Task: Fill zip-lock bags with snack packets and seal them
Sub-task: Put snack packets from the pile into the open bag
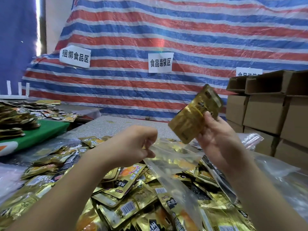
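Head view: my left hand (133,144) pinches the mouth of a clear plastic zip-lock bag (175,165) over the heap of gold foil snack packets (130,197) on the counter (120,124); my right hand (218,139) grips several gold packets (195,114) raised above it.

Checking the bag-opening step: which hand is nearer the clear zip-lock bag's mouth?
Left. The left hand pinches the zip-lock bag at its mouth; the right hand is raised beside it, gripping gold snack packets.

bag (168,157): clear, empty, mouth open — lifted above the heap
packets (195,114): gold stack — raised, tilted
heap (133,197): gold packets, loose
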